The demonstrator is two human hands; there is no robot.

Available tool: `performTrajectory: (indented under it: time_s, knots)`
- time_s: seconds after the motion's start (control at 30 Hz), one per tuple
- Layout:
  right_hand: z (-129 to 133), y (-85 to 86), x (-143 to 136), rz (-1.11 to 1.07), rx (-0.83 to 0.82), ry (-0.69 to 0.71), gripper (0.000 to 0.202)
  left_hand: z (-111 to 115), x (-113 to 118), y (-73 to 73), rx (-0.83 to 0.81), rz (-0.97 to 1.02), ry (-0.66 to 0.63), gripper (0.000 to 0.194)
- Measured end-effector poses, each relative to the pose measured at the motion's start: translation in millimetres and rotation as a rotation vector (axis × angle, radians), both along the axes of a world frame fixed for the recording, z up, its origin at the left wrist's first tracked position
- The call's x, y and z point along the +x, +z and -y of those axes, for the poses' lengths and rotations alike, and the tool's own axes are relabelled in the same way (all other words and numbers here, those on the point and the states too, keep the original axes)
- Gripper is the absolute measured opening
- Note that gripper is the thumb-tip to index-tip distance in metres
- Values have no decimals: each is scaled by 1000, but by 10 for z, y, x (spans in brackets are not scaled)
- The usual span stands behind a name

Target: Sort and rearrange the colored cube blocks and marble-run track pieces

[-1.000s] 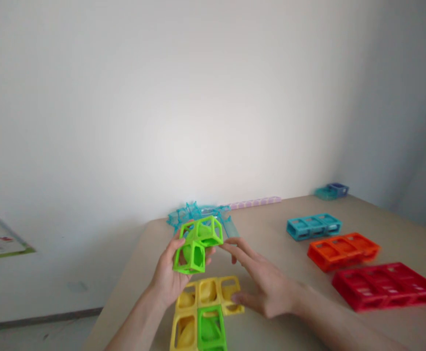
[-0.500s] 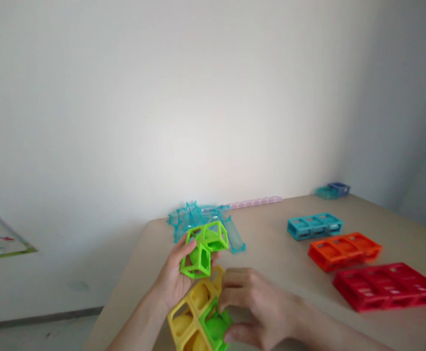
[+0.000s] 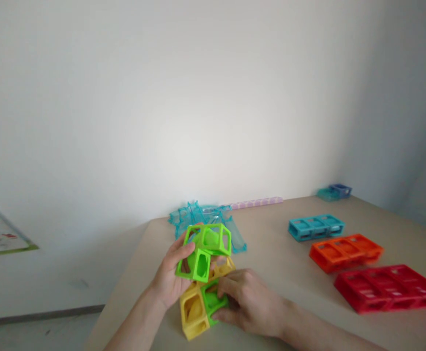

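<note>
My left hand (image 3: 172,273) is closed round a light green open-frame block piece (image 3: 203,248) made of joined cubes with balls inside. Just below it, my right hand (image 3: 247,302) pinches a green cube (image 3: 213,301) that sits against a yellow open-frame block piece (image 3: 194,312). The yellow piece also has balls inside its cells and is tilted above the table. Part of it is hidden behind the light green piece. Whether the green cube is joined to the yellow piece, I cannot tell.
On the right of the table (image 3: 271,253) lie a turquoise block piece (image 3: 315,227), an orange one (image 3: 346,252) and a red one (image 3: 390,288). Clear blue plastic pieces (image 3: 194,214) and a pink patterned strip (image 3: 256,203) lie by the wall. A dark blue piece (image 3: 341,190) sits at the far corner.
The yellow piece with the green cube has turned and moved up behind the light green piece. My right hand has tilted along with it. The light green piece has rotated slightly.
</note>
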State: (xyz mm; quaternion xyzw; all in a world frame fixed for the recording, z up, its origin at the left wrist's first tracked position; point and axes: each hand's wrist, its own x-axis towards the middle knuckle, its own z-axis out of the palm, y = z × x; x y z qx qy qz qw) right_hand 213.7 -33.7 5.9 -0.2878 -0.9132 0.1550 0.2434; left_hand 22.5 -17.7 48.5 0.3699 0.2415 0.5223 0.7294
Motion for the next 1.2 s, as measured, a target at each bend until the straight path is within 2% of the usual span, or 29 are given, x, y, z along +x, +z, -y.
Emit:
performTrajectory:
  time_s: [0.1,0.27,0.57,0.87,1.07,1.2]
  knots:
    - [5,32,7,15,-18,-10,17,-6,25,-6,-11,-30,10,49]
    - [23,87,2,49,-27,-21,13,-50,62,-58,-38,-67,18,32]
    - [3,-17,-19,1,-197,-28,22,-29,96,-55,-23,-80,-9,21]
    - [-9,-3,0,82,-200,-21,26,-53,83,-74,-27,-79,-22,24]
    - [-64,-73,17,-36,-183,62,19,-64,88,-80,-47,-34,-49,24]
    - [-91,-125,23,-137,-209,108,25,-63,78,-87,-61,-48,-60,23]
